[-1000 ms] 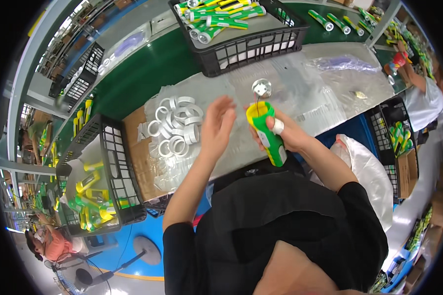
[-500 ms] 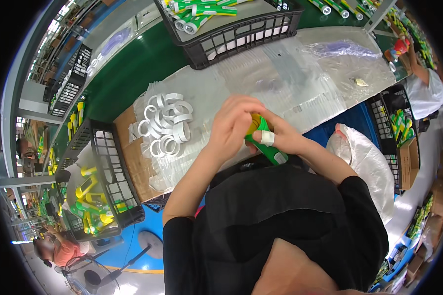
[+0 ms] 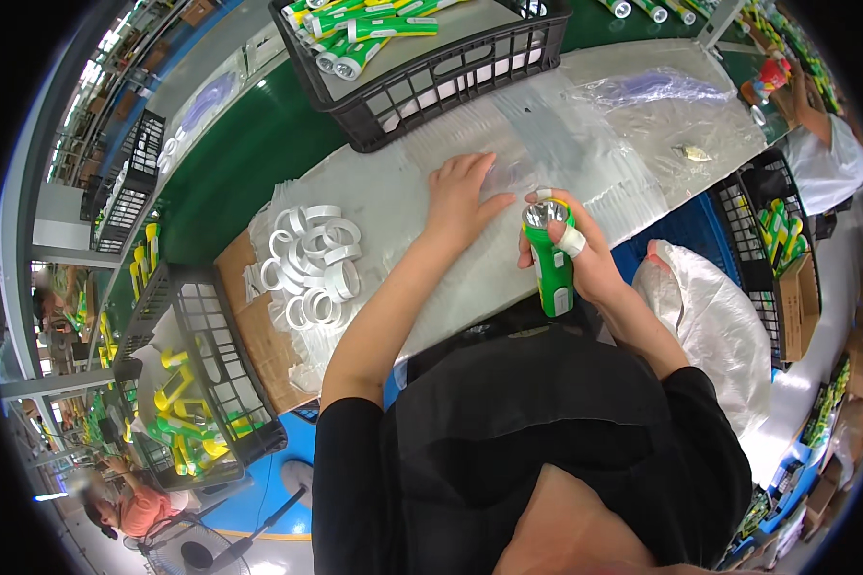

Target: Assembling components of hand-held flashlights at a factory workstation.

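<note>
My right hand [image 3: 590, 251], with white tape around its fingers, grips a green and yellow flashlight [image 3: 553, 273]. The flashlight's shiny reflector end points up and away from me, and its body hangs over the table's near edge. To its left, my left hand [image 3: 458, 203] is empty, fingers stretched out low over the plastic-covered tabletop [image 3: 422, 278]. Whether its fingertips touch the covering I cannot tell. A pile of white plastic rings [image 3: 312, 264] lies left of my left forearm.
A black crate [image 3: 441, 86] with finished-looking flashlights stands at the back. Another crate [image 3: 225, 355] at the left holds yellow and green flashlight parts. Clear plastic film [image 3: 662, 88] lies far right. A white sack [image 3: 705, 326] sits by my right arm. Other people work at both sides.
My left hand has come off the flashlight and opened, moving slightly left. My right hand has turned the flashlight more upright, so its reflector end now shows.
</note>
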Available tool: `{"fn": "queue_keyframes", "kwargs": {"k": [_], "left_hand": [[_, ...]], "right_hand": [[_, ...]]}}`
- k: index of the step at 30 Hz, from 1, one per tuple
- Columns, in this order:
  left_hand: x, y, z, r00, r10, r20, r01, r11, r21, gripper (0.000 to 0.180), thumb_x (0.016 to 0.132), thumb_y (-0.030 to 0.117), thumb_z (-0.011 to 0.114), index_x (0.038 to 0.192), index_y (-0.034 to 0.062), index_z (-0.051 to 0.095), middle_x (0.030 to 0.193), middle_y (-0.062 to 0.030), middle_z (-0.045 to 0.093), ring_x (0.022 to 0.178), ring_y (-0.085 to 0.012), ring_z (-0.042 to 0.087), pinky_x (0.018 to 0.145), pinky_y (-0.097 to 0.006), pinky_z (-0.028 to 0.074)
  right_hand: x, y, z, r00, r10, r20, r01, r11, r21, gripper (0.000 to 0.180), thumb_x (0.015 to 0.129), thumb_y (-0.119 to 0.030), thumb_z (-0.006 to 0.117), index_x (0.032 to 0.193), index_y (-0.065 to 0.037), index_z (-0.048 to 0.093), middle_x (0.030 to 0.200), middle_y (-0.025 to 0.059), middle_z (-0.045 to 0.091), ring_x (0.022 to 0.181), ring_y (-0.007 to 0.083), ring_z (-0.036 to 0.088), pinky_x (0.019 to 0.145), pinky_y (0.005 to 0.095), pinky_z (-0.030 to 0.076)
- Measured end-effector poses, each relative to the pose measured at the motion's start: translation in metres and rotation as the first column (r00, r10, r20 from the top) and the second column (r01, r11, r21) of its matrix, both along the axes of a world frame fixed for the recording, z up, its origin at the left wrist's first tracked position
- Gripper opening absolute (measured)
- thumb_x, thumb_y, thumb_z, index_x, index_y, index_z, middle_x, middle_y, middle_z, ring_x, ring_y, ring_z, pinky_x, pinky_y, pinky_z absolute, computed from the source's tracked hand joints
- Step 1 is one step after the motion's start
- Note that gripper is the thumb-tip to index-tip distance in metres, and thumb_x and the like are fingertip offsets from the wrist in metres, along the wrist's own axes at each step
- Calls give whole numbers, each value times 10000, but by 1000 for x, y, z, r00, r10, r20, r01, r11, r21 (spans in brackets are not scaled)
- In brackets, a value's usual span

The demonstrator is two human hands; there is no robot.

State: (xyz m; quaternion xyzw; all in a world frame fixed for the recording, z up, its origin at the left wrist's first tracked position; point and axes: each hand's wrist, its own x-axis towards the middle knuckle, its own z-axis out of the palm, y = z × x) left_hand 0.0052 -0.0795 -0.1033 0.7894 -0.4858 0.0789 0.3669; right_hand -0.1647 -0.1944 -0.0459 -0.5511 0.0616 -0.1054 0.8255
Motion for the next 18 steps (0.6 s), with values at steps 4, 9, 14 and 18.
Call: {"fn": "queue_keyframes", "kwargs": {"k": [4, 9, 14, 18], "left_hand": [[9, 0, 1, 999, -51, 8, 51, 998, -27, 475, 802, 242, 745, 1221, 66, 608, 1149, -129, 610, 1082, -298, 553, 892, -402, 427], [-31, 35, 58, 911, -192, -364, 68, 943, -327, 413, 850, 141, 662, 1250, 51, 606, 1122, -111, 574, 1053, -267, 524, 881, -392, 413], [-54, 79, 80, 985, -171, 11, 169, 957, -234, 361, 935, 165, 513, 1254, 26, 612, 1115, -134, 540, 1036, -280, 507, 865, -378, 410], [-53, 96, 75, 986, -149, 69, 163, 937, -308, 344, 907, 191, 517, 1171, 5, 635, 1122, -130, 567, 1026, -320, 535, 915, -424, 386]], "right_hand": [[0, -4, 1, 999, 42, -17, -43, 998, -37, 533, 932, -377, 590, 1297, -14, 449, 851, 141, 599, 722, 207, 613, 683, 317, 482], [10, 4, 7, 993, 118, -8, -118, 992, -42, 534, 918, -375, 623, 1275, -11, 466, 879, 125, 610, 728, 202, 620, 678, 314, 499], [25, 30, 19, 955, 293, 49, -290, 955, -55, 392, 938, -225, 612, 1241, -14, 482, 885, 97, 617, 732, 169, 633, 649, 302, 532], [35, 47, 22, 911, 412, -3, -411, 908, -79, 377, 939, -232, 611, 1225, -18, 490, 897, 93, 611, 726, 168, 633, 644, 298, 530]]}}
